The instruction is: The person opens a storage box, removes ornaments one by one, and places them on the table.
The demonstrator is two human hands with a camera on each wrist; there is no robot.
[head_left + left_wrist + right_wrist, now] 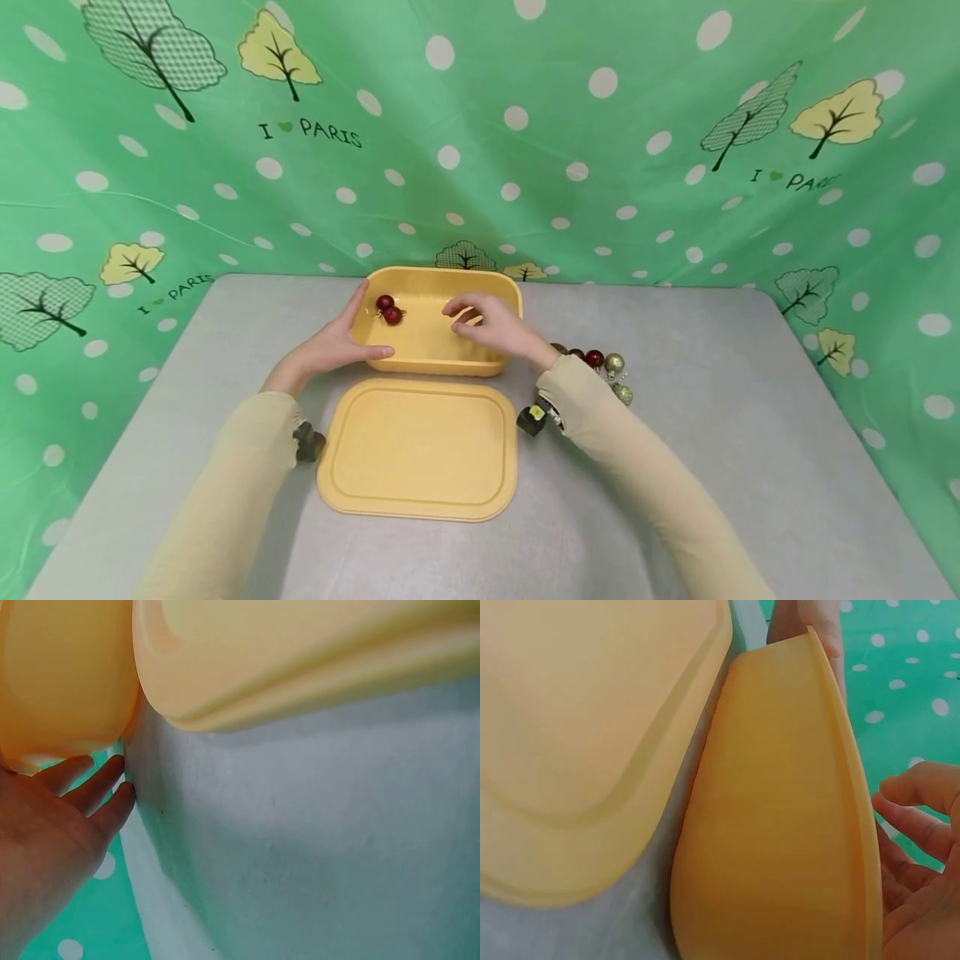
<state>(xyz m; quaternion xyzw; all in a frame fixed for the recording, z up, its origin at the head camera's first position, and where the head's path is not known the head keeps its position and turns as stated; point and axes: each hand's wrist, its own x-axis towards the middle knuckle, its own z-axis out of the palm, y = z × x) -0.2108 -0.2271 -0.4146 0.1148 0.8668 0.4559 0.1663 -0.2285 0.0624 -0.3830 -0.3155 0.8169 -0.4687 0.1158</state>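
A yellow plastic box point(435, 362) stands uncovered at the back of the table. Inside, two small dark red bauble ornaments point(392, 315) lie near its left end. My left hand point(337, 340) rests on the box's left end, thumb across the front rim and fingers stretched along the outside. Over the right half of the box is my right hand point(491, 323), its fingers loosely bent and thumb apart; no object shows between them. In the right wrist view, that hand point(922, 847) appears just past the box rim point(862, 795).
A yellow lid point(420, 450) lies flat in front of the box. Right of the box, partly behind my right forearm, sit several baubles, including a red bauble point(594, 359) and a gold bauble point(614, 363). A green dotted curtain point(517, 167) hangs behind the grey table point(712, 417).
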